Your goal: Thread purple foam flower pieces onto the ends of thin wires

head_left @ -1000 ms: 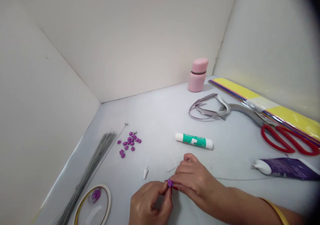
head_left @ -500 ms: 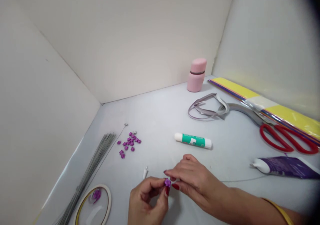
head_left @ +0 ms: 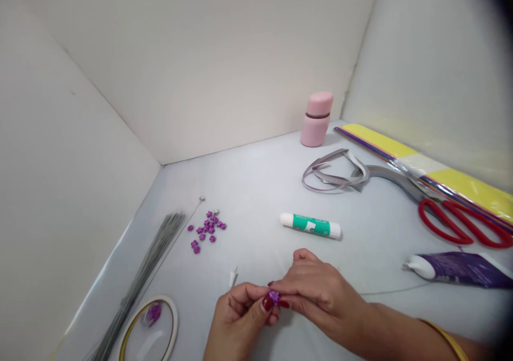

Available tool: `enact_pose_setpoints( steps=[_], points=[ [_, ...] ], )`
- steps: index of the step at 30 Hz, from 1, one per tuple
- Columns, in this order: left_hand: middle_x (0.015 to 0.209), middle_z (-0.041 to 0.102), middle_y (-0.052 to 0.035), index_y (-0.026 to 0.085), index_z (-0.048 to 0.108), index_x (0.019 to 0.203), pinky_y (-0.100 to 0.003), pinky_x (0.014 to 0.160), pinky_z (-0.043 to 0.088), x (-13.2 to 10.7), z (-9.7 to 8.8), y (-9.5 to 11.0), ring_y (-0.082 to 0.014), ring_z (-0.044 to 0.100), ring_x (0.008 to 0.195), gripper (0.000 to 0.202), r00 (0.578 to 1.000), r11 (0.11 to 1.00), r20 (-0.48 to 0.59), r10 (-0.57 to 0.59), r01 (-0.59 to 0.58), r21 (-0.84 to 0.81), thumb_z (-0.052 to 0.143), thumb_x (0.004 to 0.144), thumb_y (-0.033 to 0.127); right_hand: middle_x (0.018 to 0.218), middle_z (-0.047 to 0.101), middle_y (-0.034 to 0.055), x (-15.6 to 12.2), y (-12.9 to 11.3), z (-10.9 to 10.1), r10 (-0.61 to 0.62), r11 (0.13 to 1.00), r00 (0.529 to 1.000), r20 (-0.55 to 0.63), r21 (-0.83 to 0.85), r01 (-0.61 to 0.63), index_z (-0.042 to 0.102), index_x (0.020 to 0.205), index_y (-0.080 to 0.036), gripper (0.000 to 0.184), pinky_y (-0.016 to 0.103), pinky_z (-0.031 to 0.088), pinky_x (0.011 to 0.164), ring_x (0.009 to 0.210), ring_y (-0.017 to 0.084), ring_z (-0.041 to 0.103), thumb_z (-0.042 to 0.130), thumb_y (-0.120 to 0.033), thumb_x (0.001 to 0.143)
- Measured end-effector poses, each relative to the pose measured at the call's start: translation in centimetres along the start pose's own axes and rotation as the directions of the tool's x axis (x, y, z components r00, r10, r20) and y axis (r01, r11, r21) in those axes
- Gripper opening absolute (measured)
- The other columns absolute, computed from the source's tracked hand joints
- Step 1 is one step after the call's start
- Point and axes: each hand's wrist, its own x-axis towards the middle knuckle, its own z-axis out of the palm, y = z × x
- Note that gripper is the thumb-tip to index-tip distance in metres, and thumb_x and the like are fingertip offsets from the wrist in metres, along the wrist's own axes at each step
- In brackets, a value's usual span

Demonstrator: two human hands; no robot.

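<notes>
Pinching a small purple foil flower (head_left: 274, 297) in the narrowly closed left hand (head_left: 239, 312); right hand (head_left: 323, 294) has since closed in, touching it.

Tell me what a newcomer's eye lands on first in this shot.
The left hand pinches a small purple flower at lower centre, with the right hand close beside it. At upper right, red-handled scissors lie against a yellow paper pack. Left of centre, a cluster of purple flower beads stands out on the pale surface.
</notes>
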Motion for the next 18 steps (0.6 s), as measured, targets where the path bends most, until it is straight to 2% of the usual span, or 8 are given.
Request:
enact_pose_setpoints(
  steps=[3, 4, 6, 8, 10, 12, 13, 18],
  points=[
    [0.048, 0.066, 0.0015, 0.016, 0.070, 0.060, -0.014, 0.051, 0.044, 0.0, 0.0, -0.2, -0.0055, 0.056, 0.046, 0.018, 0.999, 0.998, -0.039, 0.008, -0.006, 0.061, 0.074, 0.062, 0.033, 0.070, 0.067, -0.0005, -0.1, 0.0, 0.1, -0.052, 0.999, 0.997, -0.065, -0.012, 0.051, 0.061, 0.094, -0.023, 0.020, 0.031, 0.033, 0.069, 0.062, 0.011, 0.056, 0.044, -0.014, 0.089],
    [0.050, 0.067, 0.0010, 0.016, 0.070, 0.061, -0.014, 0.051, 0.045, -0.1, 0.1, -0.4, -0.0066, 0.057, 0.048, 0.018, 0.997, 0.993, -0.064, 0.044, -0.037, 0.114, 0.072, 0.064, 0.033, 0.069, 0.067, -0.0005, -0.1, 0.0, 0.1, -0.057, 0.998, 0.995, -0.088, -0.020, 0.055, 0.061, 0.094, -0.022, 0.019, 0.031, 0.033, 0.069, 0.061, 0.011, 0.056, 0.044, -0.014, 0.089],
    [0.060, 0.072, -0.0016, 0.018, 0.071, 0.069, -0.017, 0.057, 0.049, -0.4, 0.2, -0.7, -0.0112, 0.064, 0.058, 0.014, 0.974, 0.950, -0.095, 0.206, -0.176, 0.259, 0.069, 0.068, 0.031, 0.067, 0.066, -0.0004, -0.1, 0.1, 0.2, -0.048, 0.998, 0.992, -0.116, -0.032, 0.045, 0.061, 0.092, -0.020, 0.016, 0.031, 0.034, 0.068, 0.059, 0.011, 0.055, 0.046, -0.015, 0.088],
    [0.073, 0.074, -0.0032, 0.021, 0.071, 0.079, -0.022, 0.064, 0.052, -0.6, 0.2, -1.3, -0.0154, 0.067, 0.068, 0.011, 0.892, 0.813, -0.074, 0.447, -0.370, 0.449, 0.066, 0.070, 0.025, 0.066, 0.065, -0.0005, -0.1, 0.1, 0.2, -0.028, 0.999, 0.991, -0.129, -0.037, 0.023, 0.060, 0.089, -0.019, 0.014, 0.030, 0.034, 0.068, 0.058, 0.010, 0.055, 0.047, -0.016, 0.088],
    [0.076, 0.074, -0.0023, 0.023, 0.070, 0.084, -0.022, 0.065, 0.052, -0.7, 0.1, -1.8, -0.0156, 0.067, 0.069, 0.015, 0.745, 0.580, 0.011, 0.666, -0.528, 0.621, 0.064, 0.071, 0.017, 0.065, 0.064, -0.0006, -0.1, 0.1, 0.3, -0.015, 0.999, 0.991, -0.135, -0.038, 0.010, 0.060, 0.087, -0.018, 0.014, 0.030, 0.035, 0.068, 0.057, 0.010, 0.054, 0.047, -0.016, 0.088],
    [0.072, 0.073, -0.0001, 0.024, 0.069, 0.084, -0.019, 0.062, 0.051, -0.7, -0.1, -2.2, -0.0131, 0.066, 0.064, 0.020, 0.627, 0.384, 0.103, 0.772, -0.590, 0.711, 0.062, 0.071, 0.011, 0.065, 0.064, -0.0008, -0.1, 0.1, 0.3, -0.011, 0.999, 0.992, -0.122, -0.036, 0.007, 0.060, 0.088, -0.018, 0.014, 0.030, 0.035, 0.069, 0.057, 0.010, 0.054, 0.046, -0.016, 0.088],
    [0.072, 0.073, 0.0006, 0.024, 0.068, 0.085, -0.018, 0.061, 0.050, -0.6, -0.3, -2.4, -0.0121, 0.066, 0.063, 0.022, 0.598, 0.330, 0.134, 0.790, -0.600, 0.729, 0.061, 0.071, 0.009, 0.066, 0.064, -0.0007, -0.1, 0.1, 0.3, -0.012, 0.999, 0.994, -0.113, -0.036, 0.008, 0.060, 0.089, -0.018, 0.015, 0.030, 0.035, 0.069, 0.057, 0.010, 0.054, 0.045, -0.015, 0.088],
    [0.071, 0.072, 0.0025, 0.024, 0.066, 0.086, -0.015, 0.061, 0.049, -0.5, -0.5, -2.5, -0.0092, 0.066, 0.061, 0.022, 0.597, 0.283, 0.167, 0.784, -0.584, 0.761, 0.058, 0.073, 0.009, 0.068, 0.065, -0.0003, -0.1, -0.2, 0.3, -0.036, 0.996, 0.996, -0.076, -0.080, 0.030, 0.058, 0.093, -0.019, 0.018, 0.030, 0.033, 0.067, 0.060, 0.012, 0.054, 0.043, -0.010, 0.087]
  ],
)
